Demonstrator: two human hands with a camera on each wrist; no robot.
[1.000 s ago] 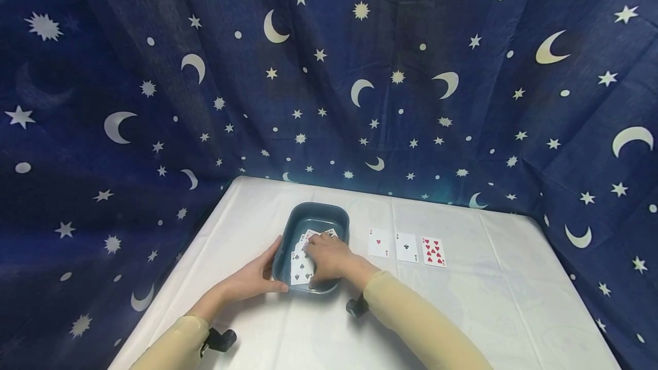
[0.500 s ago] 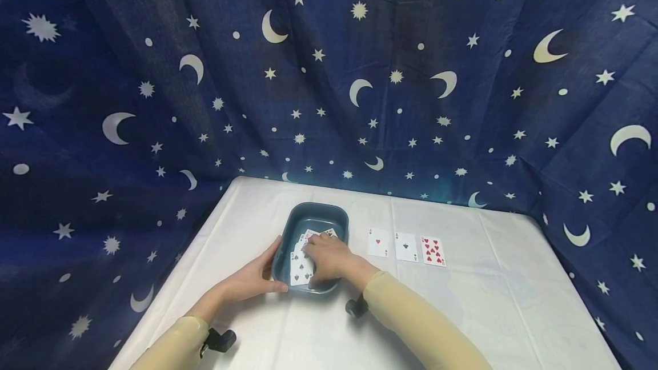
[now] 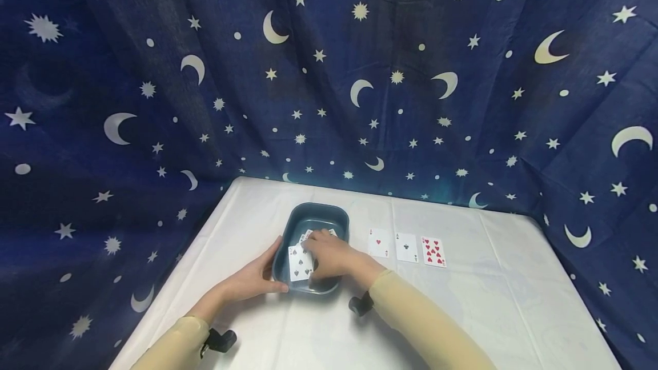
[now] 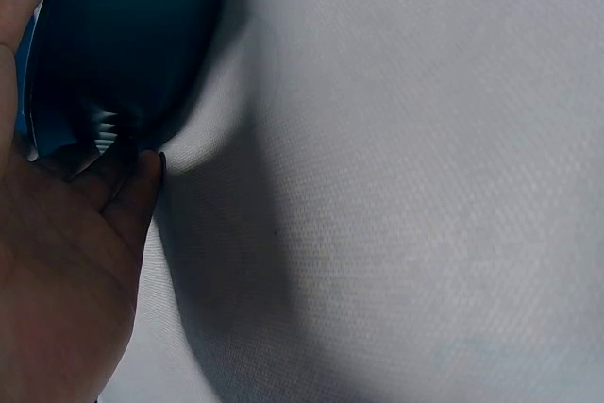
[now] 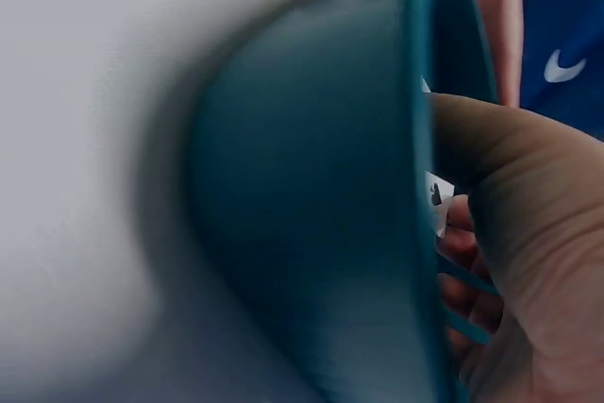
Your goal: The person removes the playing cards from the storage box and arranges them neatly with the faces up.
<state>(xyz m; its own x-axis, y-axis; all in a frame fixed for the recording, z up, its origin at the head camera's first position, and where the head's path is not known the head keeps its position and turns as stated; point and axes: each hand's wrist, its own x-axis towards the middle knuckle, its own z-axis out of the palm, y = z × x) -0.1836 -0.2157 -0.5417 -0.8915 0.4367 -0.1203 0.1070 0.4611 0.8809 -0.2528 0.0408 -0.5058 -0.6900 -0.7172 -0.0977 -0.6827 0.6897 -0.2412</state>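
A dark teal plastic tub [image 3: 317, 208] sits on the white-covered table, with several playing cards in it. My left hand [image 3: 250, 276] grips the tub at its near-left corner, thumb toward the near rim and fingers along the left wall. My right hand [image 3: 329, 254] reaches inside and pinches a spade card [image 3: 299, 264] at its right side, its thumb low and fingers bent over. In the right wrist view a corner of a card [image 5: 439, 193] shows by the fingers, mostly hidden behind the tub wall. More cards lie partly covered under the right hand.
Right of the tub, an ace of hearts [image 3: 378, 242], an ace of clubs [image 3: 406, 247] and a red heart card [image 3: 434, 252] lie face up in a row. A dark blue curtain [image 3: 329, 84] with moons and stars hangs behind the table.
The spade card has shifted slightly up and left inside the tub with my right hand, which has tilted a little. My left hand and the tub have stayed put.
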